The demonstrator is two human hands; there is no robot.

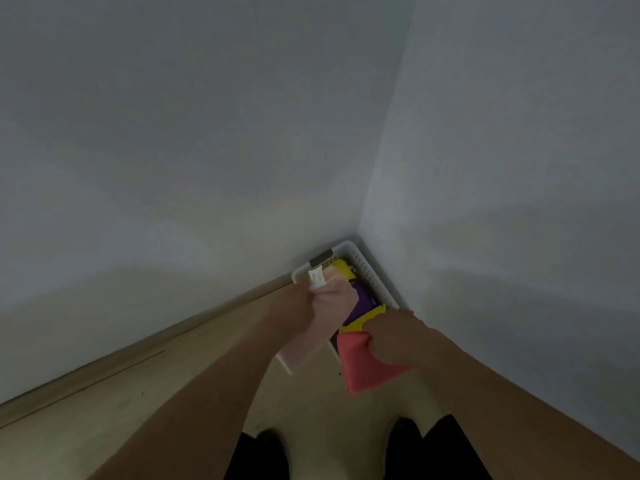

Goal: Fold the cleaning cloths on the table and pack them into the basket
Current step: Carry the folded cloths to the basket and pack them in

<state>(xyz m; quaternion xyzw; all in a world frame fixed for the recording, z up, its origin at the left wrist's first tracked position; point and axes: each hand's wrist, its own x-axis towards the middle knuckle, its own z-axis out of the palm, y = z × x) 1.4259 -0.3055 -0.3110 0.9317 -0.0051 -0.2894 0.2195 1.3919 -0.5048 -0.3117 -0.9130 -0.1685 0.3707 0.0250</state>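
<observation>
White plastic basket [372,271]: I see it pushed into the corner where two grey walls [173,133] meet, on a pale surface [121,410].
In the basket: yellow cloth [341,266] at the far end, purple cloth [362,299] mid-way.
Left hand [298,299]: fingers curled round a pale pink cloth [322,320] with a white tag [317,277], draped over the basket's near-left rim.
Right hand [391,334]: gripping a red cloth [367,368] bunched at the basket's near end.

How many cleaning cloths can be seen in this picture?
4 at least: a pale pink cloth in the left hand, a red cloth in the right hand, and a purple cloth and a yellow cloth in the basket. More may lie hidden underneath.
</observation>
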